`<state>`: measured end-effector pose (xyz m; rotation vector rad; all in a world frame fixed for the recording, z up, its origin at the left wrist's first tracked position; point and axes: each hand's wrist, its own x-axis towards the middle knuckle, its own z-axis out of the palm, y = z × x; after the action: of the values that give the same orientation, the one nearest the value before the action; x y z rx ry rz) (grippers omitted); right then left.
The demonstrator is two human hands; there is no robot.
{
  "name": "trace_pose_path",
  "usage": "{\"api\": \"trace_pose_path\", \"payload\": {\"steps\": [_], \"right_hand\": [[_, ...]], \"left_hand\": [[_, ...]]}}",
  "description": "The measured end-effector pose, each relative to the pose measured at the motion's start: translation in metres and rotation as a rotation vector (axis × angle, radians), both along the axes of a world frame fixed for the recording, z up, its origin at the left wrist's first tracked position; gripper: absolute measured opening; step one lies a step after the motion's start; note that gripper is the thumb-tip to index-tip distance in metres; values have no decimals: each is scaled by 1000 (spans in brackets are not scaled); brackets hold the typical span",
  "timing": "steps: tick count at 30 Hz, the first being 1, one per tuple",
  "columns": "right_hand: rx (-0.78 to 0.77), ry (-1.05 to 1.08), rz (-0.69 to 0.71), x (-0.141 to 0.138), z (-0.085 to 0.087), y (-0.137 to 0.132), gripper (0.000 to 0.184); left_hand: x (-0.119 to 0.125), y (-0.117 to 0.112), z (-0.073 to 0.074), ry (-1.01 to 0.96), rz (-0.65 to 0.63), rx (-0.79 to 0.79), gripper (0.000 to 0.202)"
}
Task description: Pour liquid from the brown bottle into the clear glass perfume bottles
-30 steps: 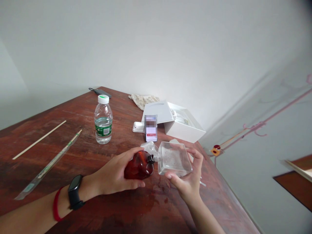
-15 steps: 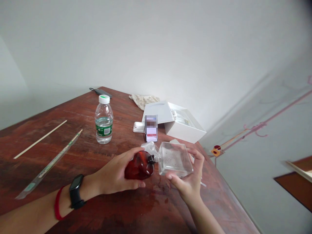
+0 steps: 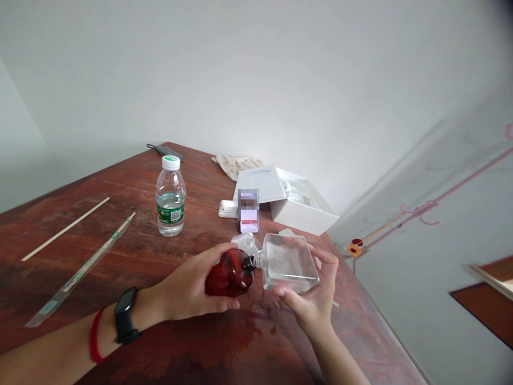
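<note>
Left hand [image 3: 188, 283] wraps around a dark red bottle [image 3: 229, 272], fingers curled against it; right hand [image 3: 308, 299] grips a square glass bottle [image 3: 288, 262] between thumb and fingers. Both bottles lie tilted, neck to neck, above a wooden table [image 3: 132, 262]. Farther off stand a water bottle [image 3: 170, 195] and a phone [image 3: 248, 211], just beside a white box [image 3: 302, 208].

Plain white wall [image 3: 256, 80] behind, meeting a second pale wall [image 3: 417, 299] on the right. That one carries a pink branch decal [image 3: 433, 206] with a small orange-red flower [image 3: 355, 247]. Dark reddish-brown wood table [image 3: 80, 235], worn and stained, one corner pushed into the wall junction. Brown board [image 3: 484, 302] low at far right. Light soft and even, no hard shadows. No floor or window in view.
</note>
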<state>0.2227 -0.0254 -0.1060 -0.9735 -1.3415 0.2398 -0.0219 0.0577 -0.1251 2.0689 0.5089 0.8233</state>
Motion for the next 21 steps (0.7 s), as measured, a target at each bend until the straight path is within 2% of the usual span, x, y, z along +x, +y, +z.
{"api": "trace_pose_path", "payload": {"steps": [21], "right_hand": [[9, 3, 7, -1, -1, 1, 71]], "left_hand": [[1, 1, 0, 13, -11, -12, 94]]}}
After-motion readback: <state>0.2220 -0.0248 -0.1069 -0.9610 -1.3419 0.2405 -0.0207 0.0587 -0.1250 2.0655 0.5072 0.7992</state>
